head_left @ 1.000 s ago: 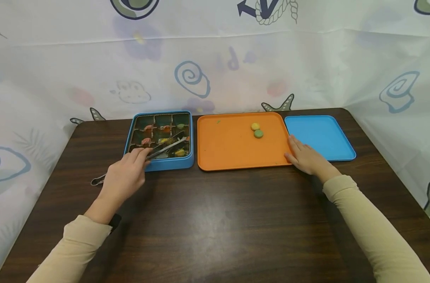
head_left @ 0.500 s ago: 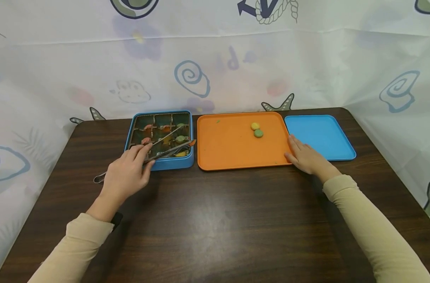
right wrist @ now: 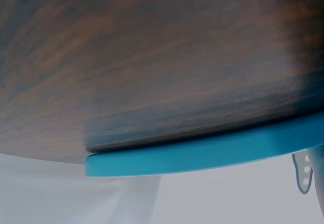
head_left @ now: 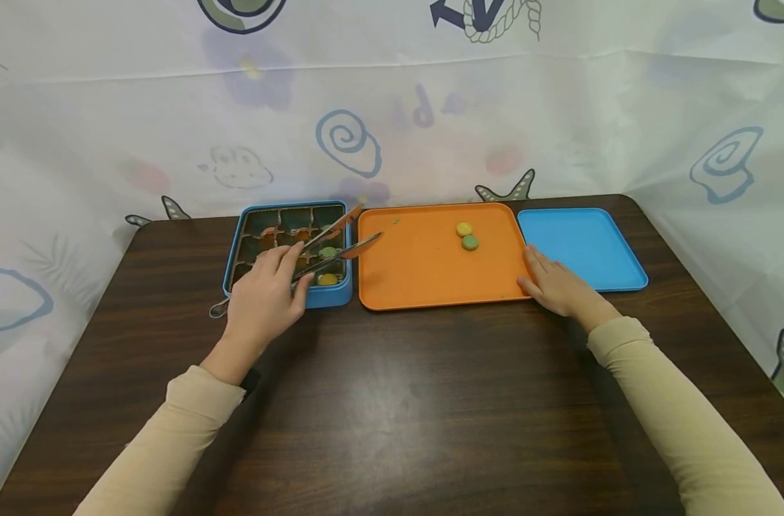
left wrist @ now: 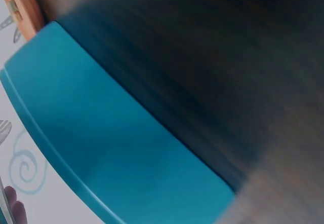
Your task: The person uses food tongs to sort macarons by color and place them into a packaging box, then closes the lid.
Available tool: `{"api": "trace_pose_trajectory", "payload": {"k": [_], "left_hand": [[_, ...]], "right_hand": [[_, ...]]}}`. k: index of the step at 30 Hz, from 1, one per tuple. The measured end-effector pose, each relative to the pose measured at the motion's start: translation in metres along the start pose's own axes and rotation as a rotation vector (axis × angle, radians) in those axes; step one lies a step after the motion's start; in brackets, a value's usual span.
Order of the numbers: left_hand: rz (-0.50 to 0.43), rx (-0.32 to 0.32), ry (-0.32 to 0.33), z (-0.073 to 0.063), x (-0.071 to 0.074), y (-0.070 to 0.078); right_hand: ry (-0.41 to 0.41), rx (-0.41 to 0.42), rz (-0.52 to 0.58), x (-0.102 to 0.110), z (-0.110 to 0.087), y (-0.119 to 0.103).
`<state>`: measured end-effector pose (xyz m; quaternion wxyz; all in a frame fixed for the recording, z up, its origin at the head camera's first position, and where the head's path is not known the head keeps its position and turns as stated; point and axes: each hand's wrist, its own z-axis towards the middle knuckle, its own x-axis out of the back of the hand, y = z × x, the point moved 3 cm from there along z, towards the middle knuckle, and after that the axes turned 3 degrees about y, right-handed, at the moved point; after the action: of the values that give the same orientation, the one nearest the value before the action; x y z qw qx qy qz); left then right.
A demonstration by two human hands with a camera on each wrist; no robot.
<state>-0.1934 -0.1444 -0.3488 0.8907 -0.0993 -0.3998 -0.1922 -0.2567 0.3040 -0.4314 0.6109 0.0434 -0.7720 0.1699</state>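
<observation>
My left hand [head_left: 266, 301] grips metal tongs [head_left: 334, 259] over a blue box [head_left: 330, 297] divided into dark compartments. The tongs' arms are spread, with nothing between their tips, which reach past the box's right wall to the orange tray's left edge. Small pink, orange, green and yellow pieces sit in several compartments, partly hidden by hand and tongs. On the orange tray [head_left: 418, 276] a yellow round piece [head_left: 464, 229] and a green round piece [head_left: 470, 242] lie side by side. My right hand [head_left: 560, 287] rests on that tray's right edge, fingers extended. In the left wrist view, fingertips [left wrist: 19, 213] show at the lower left corner.
A flat blue tray [head_left: 582, 247] lies right of the orange one, close beside it. All stand along the back of a dark wooden table [head_left: 392, 394]. Behind the table hangs a white printed cloth [head_left: 392, 86]. Tiny green crumbs dot the orange tray.
My left hand has lifted the tongs from inside the box and moved right and slightly up. The tongs' arms are spread wider at the tips. My right hand stays where it was.
</observation>
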Motion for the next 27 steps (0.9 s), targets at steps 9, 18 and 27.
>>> {"api": "trace_pose_trajectory", "payload": {"k": [9,18,27], "left_hand": [[-0.067,0.035,-0.044,0.029,-0.02,0.028],[-0.12,0.087,-0.108,0.066,-0.043,0.058],[-0.087,0.113,-0.252,0.092,-0.07,0.094]], "right_hand": [[0.001,-0.001,-0.001,0.0,0.0,-0.001],[0.006,0.005,-0.006,0.001,0.0,-0.001],[0.007,0.001,-0.003,0.001,-0.001,-0.002]]}}
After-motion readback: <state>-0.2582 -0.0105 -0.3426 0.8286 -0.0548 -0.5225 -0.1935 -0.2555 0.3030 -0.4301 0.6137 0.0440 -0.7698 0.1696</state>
